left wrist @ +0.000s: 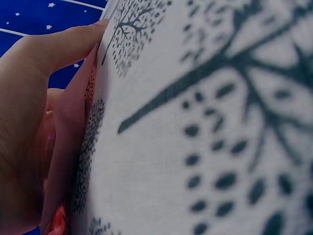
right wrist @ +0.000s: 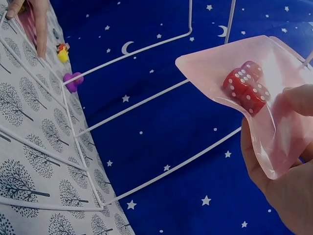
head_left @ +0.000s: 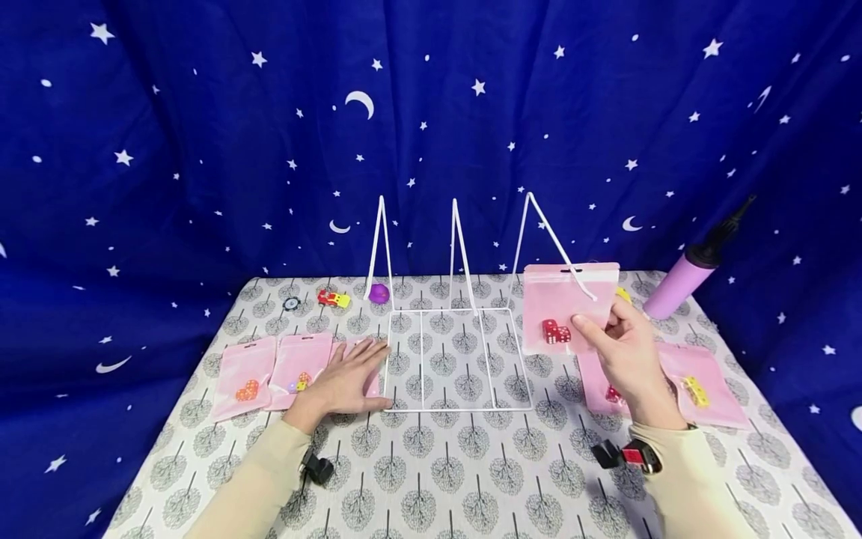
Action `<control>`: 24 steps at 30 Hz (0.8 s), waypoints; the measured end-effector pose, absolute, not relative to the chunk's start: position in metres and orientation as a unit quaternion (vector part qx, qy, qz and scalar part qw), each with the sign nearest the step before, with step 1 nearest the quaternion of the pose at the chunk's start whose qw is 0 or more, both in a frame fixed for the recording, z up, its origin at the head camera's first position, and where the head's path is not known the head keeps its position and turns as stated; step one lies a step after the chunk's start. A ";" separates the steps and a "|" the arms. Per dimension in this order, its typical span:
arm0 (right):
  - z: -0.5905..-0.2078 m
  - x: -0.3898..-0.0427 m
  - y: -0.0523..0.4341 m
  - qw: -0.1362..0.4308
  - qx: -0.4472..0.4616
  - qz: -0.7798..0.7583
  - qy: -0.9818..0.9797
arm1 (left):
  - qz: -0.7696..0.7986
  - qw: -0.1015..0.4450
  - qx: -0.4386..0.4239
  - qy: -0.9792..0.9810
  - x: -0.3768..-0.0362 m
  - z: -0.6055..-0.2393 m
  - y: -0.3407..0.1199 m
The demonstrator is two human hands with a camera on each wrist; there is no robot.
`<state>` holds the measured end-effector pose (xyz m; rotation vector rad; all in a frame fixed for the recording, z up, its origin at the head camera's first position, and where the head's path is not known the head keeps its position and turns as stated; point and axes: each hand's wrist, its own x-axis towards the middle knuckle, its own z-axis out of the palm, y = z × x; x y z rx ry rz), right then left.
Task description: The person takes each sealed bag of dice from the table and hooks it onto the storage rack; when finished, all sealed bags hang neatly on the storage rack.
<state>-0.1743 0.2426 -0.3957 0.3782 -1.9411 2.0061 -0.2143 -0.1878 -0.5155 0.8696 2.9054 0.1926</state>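
Note:
My right hand (head_left: 633, 359) pinches a pink zip bag (head_left: 545, 299) by its lower right part, with the thumb in front. Red dice (right wrist: 247, 85) show inside the bag. The right prong (head_left: 555, 239) of a white wire rack (head_left: 458, 410) crosses the bag's top edge at its hanging slot, and the prong's tip shows in front of the bag. My left hand (head_left: 346, 378) lies with fingers extended over another pink bag (left wrist: 68, 137) at the rack's left side. Its fingertips and thumb are right at the base wire.
Two pink bags with dice (head_left: 245, 389) lie on the left; others, one holding something yellow (head_left: 697, 391), lie on the right. Behind are a red and yellow toy car (head_left: 333, 299), a purple toy (head_left: 379, 293) and a purple hand pump (head_left: 680, 284). A starry blue curtain (head_left: 431, 135) hangs behind.

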 end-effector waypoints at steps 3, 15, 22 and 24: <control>-0.396 -0.178 0.241 0.158 0.133 0.705 -0.679 | 0.063 0.054 0.285 0.955 -0.214 -0.516 -0.188; -0.397 -0.194 0.235 0.168 0.089 0.698 -0.691 | 0.060 0.045 0.290 0.954 -0.214 -0.515 -0.188; -0.395 -0.204 0.235 0.178 0.061 0.659 -0.728 | 0.065 0.043 0.289 0.954 -0.213 -0.517 -0.189; -0.395 -0.207 0.235 0.180 0.057 0.654 -0.732 | 0.067 0.042 0.289 0.954 -0.213 -0.517 -0.189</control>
